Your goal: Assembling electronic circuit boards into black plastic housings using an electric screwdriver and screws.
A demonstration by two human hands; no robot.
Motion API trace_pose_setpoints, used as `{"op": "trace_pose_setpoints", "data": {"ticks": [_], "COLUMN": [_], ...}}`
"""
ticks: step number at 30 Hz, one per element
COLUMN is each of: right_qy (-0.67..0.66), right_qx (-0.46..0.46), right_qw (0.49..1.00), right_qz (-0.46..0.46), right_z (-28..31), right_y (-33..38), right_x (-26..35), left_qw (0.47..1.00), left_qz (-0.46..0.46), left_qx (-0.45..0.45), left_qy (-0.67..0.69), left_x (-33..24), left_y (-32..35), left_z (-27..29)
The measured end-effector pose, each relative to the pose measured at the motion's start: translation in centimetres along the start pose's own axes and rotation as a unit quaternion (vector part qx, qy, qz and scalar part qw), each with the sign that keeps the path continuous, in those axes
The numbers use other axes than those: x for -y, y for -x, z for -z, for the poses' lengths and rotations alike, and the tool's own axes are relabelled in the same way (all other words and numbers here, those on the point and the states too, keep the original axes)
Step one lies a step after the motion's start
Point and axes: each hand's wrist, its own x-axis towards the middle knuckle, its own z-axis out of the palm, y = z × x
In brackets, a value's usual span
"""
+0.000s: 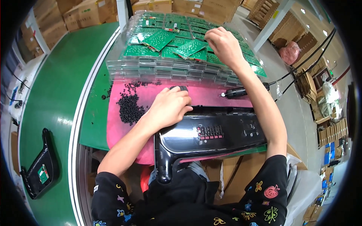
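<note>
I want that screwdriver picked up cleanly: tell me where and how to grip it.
Probably grip the screwdriver by its thick black body, from above, behind the metal tip. It lies on its side on the pink mat, tip pointing left, and the long body looks round. The right forearm crosses over its rear, so grip nearer the front.

Open pink mat [206, 96] between left hand [170, 106] and screwdriver [238, 92]; trays [171, 71] block beyond; behind right forearm [262, 96], unclear

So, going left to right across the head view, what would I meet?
Black curved plastic casing holding a green rectangular circuit board, pile of small black pieces, the person's left hand, black cylindrical corded tool, crumpled pink plastic bag.
</note>
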Motion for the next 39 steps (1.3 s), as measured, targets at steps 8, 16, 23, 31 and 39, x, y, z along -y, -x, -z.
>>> {"op": "trace_pose_setpoints", "data": {"ticks": [8,16,23,31,39], "right_qy": [-0.025,-0.049,-0.338,-0.491,-0.398], "right_qx": [0.092,-0.227,-0.039,0.074,0.134], "right_qw": [0.995,0.972,0.905,0.796,0.831], "right_qz": [0.007,-0.030,-0.254,-0.346,-0.364], "right_z": [0.2,3.0,10.8,13.0,15.2], "right_y": [-0.3,-0.5,3.5,9.3,14.8], "right_x": [0.7,1.6,7.3,9.8,12.1], "left_qw": [0.996,0.983,0.941,0.968,0.973], "left_qz": [0.017,0.075,0.062,-0.048,-0.064], "left_qx": [0.003,-0.079,-0.309,-0.209,-0.010], "left_qy": [0.083,0.149,0.120,0.127,0.223], "left_x": [0.5,-0.1,-0.7,-2.5,-4.2], "left_y": [0.0,-0.7,-0.8,-0.2,0.0], "left_z": [0.1,0.9,2.1,2.5,2.1]}}
